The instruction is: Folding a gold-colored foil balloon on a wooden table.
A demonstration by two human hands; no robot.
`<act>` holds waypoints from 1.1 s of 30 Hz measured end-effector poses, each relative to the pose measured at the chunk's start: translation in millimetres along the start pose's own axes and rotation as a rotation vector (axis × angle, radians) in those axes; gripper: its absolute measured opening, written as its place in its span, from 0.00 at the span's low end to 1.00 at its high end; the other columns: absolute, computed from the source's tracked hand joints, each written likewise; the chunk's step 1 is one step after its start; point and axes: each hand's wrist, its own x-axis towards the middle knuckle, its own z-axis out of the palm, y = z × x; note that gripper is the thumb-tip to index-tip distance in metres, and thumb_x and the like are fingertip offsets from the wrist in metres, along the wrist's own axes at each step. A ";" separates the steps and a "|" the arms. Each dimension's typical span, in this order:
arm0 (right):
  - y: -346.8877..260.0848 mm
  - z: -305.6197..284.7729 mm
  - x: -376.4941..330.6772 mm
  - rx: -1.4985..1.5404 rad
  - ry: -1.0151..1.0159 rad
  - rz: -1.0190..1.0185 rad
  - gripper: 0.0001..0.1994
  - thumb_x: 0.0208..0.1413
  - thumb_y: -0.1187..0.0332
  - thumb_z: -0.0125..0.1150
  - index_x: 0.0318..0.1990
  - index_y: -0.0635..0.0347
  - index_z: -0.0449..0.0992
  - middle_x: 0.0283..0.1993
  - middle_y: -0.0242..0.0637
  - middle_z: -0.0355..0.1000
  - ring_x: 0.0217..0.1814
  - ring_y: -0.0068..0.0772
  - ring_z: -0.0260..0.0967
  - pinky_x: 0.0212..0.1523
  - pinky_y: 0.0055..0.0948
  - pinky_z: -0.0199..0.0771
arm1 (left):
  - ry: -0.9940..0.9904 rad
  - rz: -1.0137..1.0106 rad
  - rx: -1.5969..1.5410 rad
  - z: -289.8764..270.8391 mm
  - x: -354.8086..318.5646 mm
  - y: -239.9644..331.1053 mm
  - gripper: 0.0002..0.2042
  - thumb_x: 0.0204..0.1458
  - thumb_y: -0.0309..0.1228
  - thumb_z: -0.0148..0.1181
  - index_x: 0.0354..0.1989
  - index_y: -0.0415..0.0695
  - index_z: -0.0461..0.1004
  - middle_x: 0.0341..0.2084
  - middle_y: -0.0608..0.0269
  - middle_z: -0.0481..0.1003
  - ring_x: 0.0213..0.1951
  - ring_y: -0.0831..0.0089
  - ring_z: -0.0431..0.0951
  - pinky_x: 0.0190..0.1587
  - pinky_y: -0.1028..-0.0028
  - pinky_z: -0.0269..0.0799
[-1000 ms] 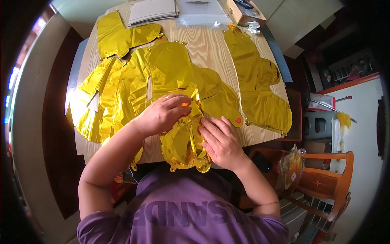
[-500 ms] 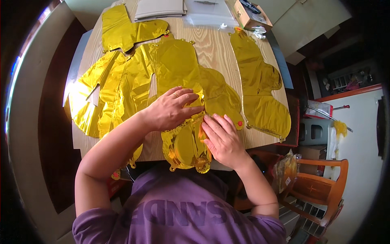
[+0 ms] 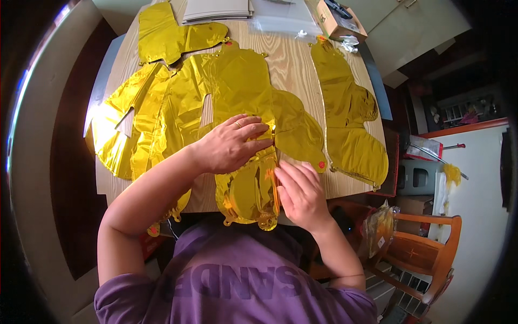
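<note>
1. My left hand [image 3: 232, 144] lies palm-down over the gold foil piece [image 3: 245, 188]; its fingers are flat, slightly apart, clamped on nothing I can see.
2. My right hand [image 3: 303, 195] has its fingers close together, tips at the foil's right edge; I cannot tell whether the thumb pinches it.
3. The foil between my hands reaches toward my body; I judge it feather-light, limp, slippery, quick to crease; the seamed rim or small tab [image 3: 268, 222], bodyward of my right thumb, seems the safest hold.
4. Left of my left wrist, crinkled gold sheets [image 3: 162, 119]; well right of my right fingertips, another gold sheet [image 3: 342, 110]; far ahead, a cardboard box [image 3: 333, 21].
</note>
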 end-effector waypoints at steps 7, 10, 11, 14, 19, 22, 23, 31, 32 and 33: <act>-48.3 -14.4 -44.5 0.342 0.092 0.584 0.05 0.59 0.71 0.66 0.37 0.63 0.80 0.33 0.37 0.78 0.20 0.27 0.70 0.24 0.27 0.70 | 0.133 -0.093 -0.103 -9.6 -10.2 -0.5 0.22 0.55 0.27 0.62 0.60 0.45 0.73 0.58 0.49 0.71 0.63 0.49 0.69 0.66 0.50 0.63; -56.2 7.9 -57.8 0.531 0.159 0.776 0.11 0.63 0.66 0.66 0.35 0.67 0.79 0.23 0.33 0.74 0.19 0.16 0.65 0.22 0.22 0.64 | 0.110 -0.118 -0.058 -15.6 -26.8 -5.2 0.21 0.54 0.27 0.63 0.58 0.43 0.74 0.57 0.49 0.72 0.62 0.48 0.71 0.65 0.51 0.65; -56.7 12.5 -59.9 0.614 0.133 0.839 0.12 0.64 0.65 0.66 0.35 0.67 0.79 0.22 0.30 0.72 0.20 0.15 0.63 0.22 0.22 0.62 | 0.107 -0.120 -0.052 -14.9 -31.3 -6.2 0.21 0.54 0.27 0.63 0.58 0.43 0.74 0.57 0.49 0.72 0.62 0.48 0.71 0.65 0.51 0.65; -57.5 21.9 -58.0 0.801 0.081 0.966 0.15 0.66 0.62 0.64 0.36 0.70 0.79 0.21 0.21 0.65 0.24 0.10 0.57 0.23 0.20 0.55 | 0.120 -0.100 -0.059 -13.8 -35.4 -3.3 0.18 0.54 0.25 0.64 0.54 0.42 0.76 0.56 0.49 0.73 0.60 0.49 0.72 0.64 0.52 0.66; -65.5 29.1 -51.5 0.981 0.117 1.038 0.16 0.67 0.61 0.64 0.33 0.69 0.80 0.21 0.22 0.68 0.24 0.11 0.63 0.24 0.18 0.63 | 0.158 -0.087 -0.065 -9.1 -35.9 -4.2 0.16 0.54 0.25 0.64 0.52 0.41 0.77 0.55 0.49 0.74 0.59 0.49 0.73 0.63 0.53 0.68; -71.4 27.4 -45.7 1.099 0.124 1.108 0.16 0.66 0.60 0.65 0.32 0.67 0.79 0.24 0.25 0.71 0.24 0.15 0.68 0.24 0.21 0.68 | 0.176 -0.087 -0.059 -8.3 -35.7 -5.1 0.16 0.53 0.25 0.65 0.52 0.41 0.77 0.54 0.49 0.75 0.59 0.49 0.73 0.63 0.53 0.68; -72.0 26.4 -44.1 1.131 0.122 1.131 0.16 0.65 0.60 0.65 0.32 0.66 0.79 0.25 0.26 0.73 0.24 0.17 0.70 0.24 0.22 0.70 | 0.178 -0.085 -0.062 -8.9 -36.2 -6.1 0.17 0.53 0.25 0.65 0.52 0.41 0.77 0.54 0.49 0.74 0.59 0.49 0.73 0.63 0.53 0.68; -74.5 -6.3 -46.1 0.064 -0.026 0.544 0.22 0.54 0.56 0.73 0.47 0.64 0.77 0.44 0.45 0.76 0.43 0.45 0.75 0.43 0.41 0.73 | 0.172 -0.110 -0.091 -20.9 -48.4 -4.4 0.18 0.52 0.26 0.64 0.54 0.42 0.76 0.56 0.50 0.73 0.60 0.49 0.71 0.63 0.52 0.68; -81.2 -11.4 -38.0 -0.005 -0.003 0.400 0.27 0.51 0.55 0.74 0.53 0.63 0.75 0.51 0.47 0.74 0.51 0.48 0.73 0.50 0.45 0.71 | 0.165 -0.105 -0.088 -23.9 -49.5 -2.6 0.18 0.52 0.26 0.64 0.53 0.42 0.76 0.55 0.50 0.73 0.60 0.50 0.71 0.63 0.52 0.68; -85.0 -10.6 -30.7 -0.070 0.018 0.250 0.33 0.49 0.53 0.75 0.59 0.63 0.73 0.59 0.50 0.71 0.59 0.50 0.71 0.57 0.49 0.69 | 0.159 -0.106 -0.081 -32.1 -51.4 0.6 0.18 0.52 0.26 0.64 0.53 0.42 0.76 0.55 0.50 0.73 0.60 0.50 0.72 0.62 0.53 0.68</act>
